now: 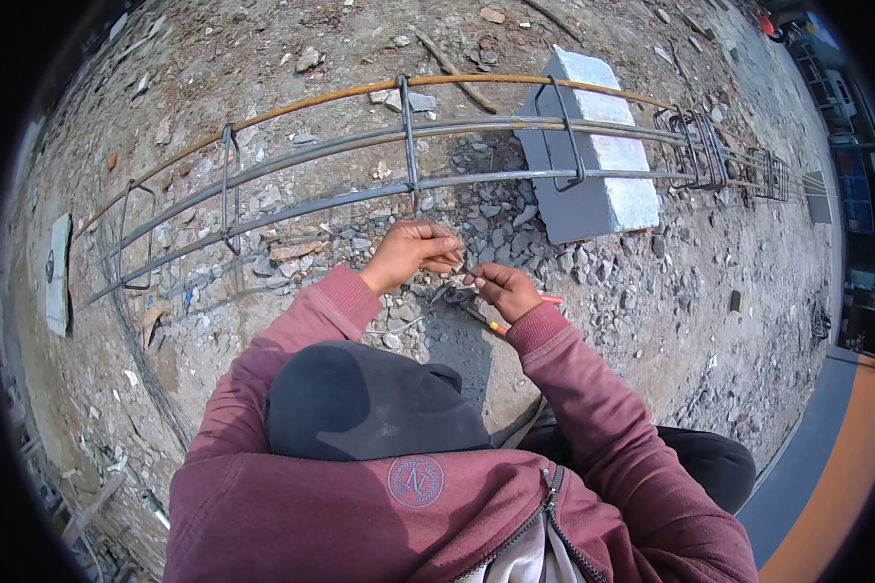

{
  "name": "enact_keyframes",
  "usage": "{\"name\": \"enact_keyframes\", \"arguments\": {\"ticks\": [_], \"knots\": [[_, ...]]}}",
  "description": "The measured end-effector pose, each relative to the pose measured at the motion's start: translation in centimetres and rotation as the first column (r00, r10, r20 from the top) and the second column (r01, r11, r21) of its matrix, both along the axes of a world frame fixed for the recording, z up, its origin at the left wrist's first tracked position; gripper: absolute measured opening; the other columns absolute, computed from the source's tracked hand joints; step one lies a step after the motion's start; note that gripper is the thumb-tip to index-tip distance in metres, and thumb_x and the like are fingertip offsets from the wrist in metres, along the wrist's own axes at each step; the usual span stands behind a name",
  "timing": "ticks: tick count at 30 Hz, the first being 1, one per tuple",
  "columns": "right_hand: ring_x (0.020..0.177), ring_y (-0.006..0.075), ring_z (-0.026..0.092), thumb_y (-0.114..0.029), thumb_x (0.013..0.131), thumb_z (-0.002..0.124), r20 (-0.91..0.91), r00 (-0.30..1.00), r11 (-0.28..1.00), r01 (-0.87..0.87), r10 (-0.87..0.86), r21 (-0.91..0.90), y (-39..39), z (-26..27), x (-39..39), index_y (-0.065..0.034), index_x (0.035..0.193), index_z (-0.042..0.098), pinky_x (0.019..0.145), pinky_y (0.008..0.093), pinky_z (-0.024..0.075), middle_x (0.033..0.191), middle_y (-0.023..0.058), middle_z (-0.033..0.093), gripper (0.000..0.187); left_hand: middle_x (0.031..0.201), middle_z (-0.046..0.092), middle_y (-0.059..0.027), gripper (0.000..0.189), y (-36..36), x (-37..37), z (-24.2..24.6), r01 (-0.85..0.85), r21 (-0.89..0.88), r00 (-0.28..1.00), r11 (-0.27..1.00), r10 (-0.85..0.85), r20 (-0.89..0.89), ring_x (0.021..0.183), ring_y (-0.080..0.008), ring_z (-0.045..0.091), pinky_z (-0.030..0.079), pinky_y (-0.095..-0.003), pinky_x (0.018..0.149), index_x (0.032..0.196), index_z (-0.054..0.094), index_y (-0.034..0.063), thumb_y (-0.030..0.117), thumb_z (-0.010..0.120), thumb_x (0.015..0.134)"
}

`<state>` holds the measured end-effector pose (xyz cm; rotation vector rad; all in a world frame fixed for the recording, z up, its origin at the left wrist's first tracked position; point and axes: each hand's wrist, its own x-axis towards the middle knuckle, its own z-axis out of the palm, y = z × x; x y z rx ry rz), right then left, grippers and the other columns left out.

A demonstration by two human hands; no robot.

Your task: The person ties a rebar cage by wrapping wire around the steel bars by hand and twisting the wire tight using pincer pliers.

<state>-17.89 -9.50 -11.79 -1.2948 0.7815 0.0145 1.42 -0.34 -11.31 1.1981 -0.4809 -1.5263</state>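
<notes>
In front of my knees, my left hand (415, 251) and my right hand (507, 288) are close together with fingertips pinched. Between them runs a short thin wire (466, 268), mostly hidden by the fingers. On the ground just below my right hand lies a pair of pincers (474, 312) with red and yellow handle grips, partly covered by that hand. Beyond both hands stretches a rebar cage (313, 204) of long steel bars, with square stirrups (408, 138) around them. The top bar (299, 109) is rusty. My left hand is just short of the nearest bar, apparently not touching it.
A grey-white block (590, 146) stands under the cage at right. Several stirrups (700, 146) are bunched farther right. Loose wire strands (135, 342) and a pale slab (58, 275) lie at left. Gravel (496, 226) and rubble cover the ground. An orange-and-grey surface (838, 452) borders the lower right.
</notes>
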Motion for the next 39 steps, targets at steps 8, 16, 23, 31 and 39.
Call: {"name": "enact_keyframes", "arguments": {"ticks": [8, 16, 23, 31, 39], "knots": [[0.051, 0.0072, 0.040, -0.009, 0.090, 0.051, -0.056, 0.951, 0.944, 0.310, -0.306, 0.116, -3.1, -2.2, -4.6, -0.0008, 0.096, 0.064, 0.049, 0.0225, 0.0336, 0.062, -0.0019, 0.049, 0.016, 0.102, 0.063, -0.0173, 0.027, -0.9, -2.5, 5.5, 0.248, 0.070, 0.968, 0.966, -0.243, -0.067, 0.086, -0.0236, 0.066, 0.055, -0.0310, 0.076, 0.107, 0.055, -0.0035, 0.016, 0.057, 0.089], [0.059, 0.0087, 0.044, -0.010, 0.091, 0.050, 0.253, 0.755, 0.792, 0.537, -0.605, 0.289, -4.5, -1.2, -4.2, 0.0017, 0.103, 0.057, 0.056, 0.0246, 0.0405, 0.065, -0.0005, 0.047, 0.019, 0.120, 0.056, -0.0150, 0.052, -10.6, -2.2, 14.3, 0.533, -0.195, 0.118, 0.823, 0.156, 0.981, 0.113, -0.0319, 0.052, 0.042, -0.0419, 0.095, 0.127, 0.049, 0.0100, 0.019, 0.067, 0.078], [0.058, 0.0097, 0.043, -0.011, 0.091, 0.049, 0.229, 0.773, 0.804, 0.544, -0.591, 0.239, -4.2, -0.4, -3.7, 0.0002, 0.103, 0.056, 0.059, 0.0259, 0.0408, 0.065, -0.0004, 0.046, 0.017, 0.145, 0.025, -0.0189, 0.065, -15.8, -0.8, 11.2, 0.447, -0.118, -0.274, 0.887, 0.262, 0.925, 0.134, -0.0356, 0.023, 0.019, -0.0450, 0.110, 0.134, 0.042, 0.0228, 0.054, 0.057, 0.079], [0.057, 0.0099, 0.043, -0.011, 0.091, 0.048, 0.174, 0.764, 0.776, 0.571, -0.622, 0.267, -4.2, -1.6, -3.9, -0.0005, 0.103, 0.056, 0.058, 0.0262, 0.0417, 0.065, 0.0002, 0.047, 0.018, 0.141, 0.030, -0.0227, 0.066, -17.0, -1.5, 10.5, 0.476, -0.064, -0.068, 0.877, 0.109, 0.992, 0.134, -0.0366, 0.024, 0.024, -0.0462, 0.107, 0.131, 0.046, 0.0135, 0.053, 0.057, 0.079], [0.057, 0.0090, 0.043, -0.010, 0.092, 0.048, 0.191, 0.677, 0.702, 0.662, -0.711, 0.263, -3.5, -1.0, -2.8, -0.0023, 0.103, 0.058, 0.055, 0.0247, 0.0396, 0.066, -0.0007, 0.047, 0.016, 0.142, 0.029, -0.0233, 0.045, -16.8, -1.5, 10.7, 0.479, -0.122, 0.026, 0.869, 0.124, 0.992, 0.134, -0.0378, 0.022, 0.025, -0.0447, 0.107, 0.113, 0.055, 0.0186, 0.046, 0.063, 0.079]]}}
